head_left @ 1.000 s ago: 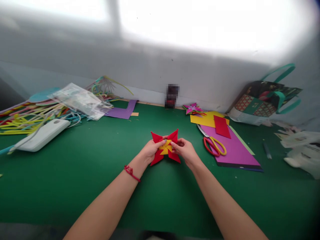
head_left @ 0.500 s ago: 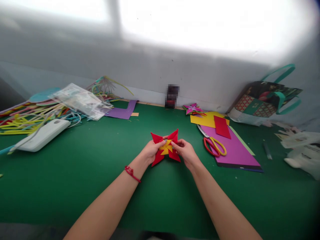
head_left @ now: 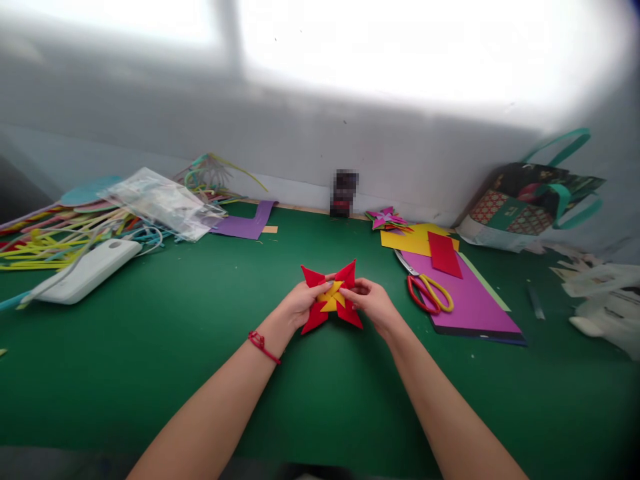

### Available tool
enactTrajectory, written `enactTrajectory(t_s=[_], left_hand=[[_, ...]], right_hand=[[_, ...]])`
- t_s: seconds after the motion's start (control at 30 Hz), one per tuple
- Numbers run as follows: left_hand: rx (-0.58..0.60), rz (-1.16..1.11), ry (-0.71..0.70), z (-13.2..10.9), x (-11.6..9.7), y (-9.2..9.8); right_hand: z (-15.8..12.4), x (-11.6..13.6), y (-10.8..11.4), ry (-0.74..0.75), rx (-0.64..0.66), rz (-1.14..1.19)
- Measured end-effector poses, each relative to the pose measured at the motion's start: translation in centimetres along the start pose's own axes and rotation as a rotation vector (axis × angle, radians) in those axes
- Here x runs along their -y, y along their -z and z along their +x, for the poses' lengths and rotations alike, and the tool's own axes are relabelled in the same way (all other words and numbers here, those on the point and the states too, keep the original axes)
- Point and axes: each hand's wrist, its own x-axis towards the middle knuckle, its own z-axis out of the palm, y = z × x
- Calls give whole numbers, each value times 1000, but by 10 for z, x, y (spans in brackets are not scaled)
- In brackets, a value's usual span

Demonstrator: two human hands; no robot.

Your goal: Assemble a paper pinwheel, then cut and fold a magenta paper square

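I see a matt paper star (head_left: pixel 331 297), red and yellow; the green table cover (head_left: pixel 150 347) looks matt, felt-like; scissors (head_left: pixel 427 288) have glossy plastic handles; a clear glossy plastic bag (head_left: pixel 160 200).

Unidentifiable dark pixelated object (head_left: pixel 345 193)
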Motion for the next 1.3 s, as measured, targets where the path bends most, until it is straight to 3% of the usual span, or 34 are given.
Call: enactTrajectory(t_s=[0.23,0.77,0.93,1.3], left_hand=[[-17,22,-13,-1,3,-3],[-115,-114,-124,7,9,-4],[-136,-112,-130,8,11,-3],[-88,-58,-179,12,22,-3]], right_hand=[[-1,-3,-3,35,-98,-36],[-3,-6,-2,59,6,63],[1,-13,-6,145,-50,-1],[6,-23,-4,127,-96,52]])
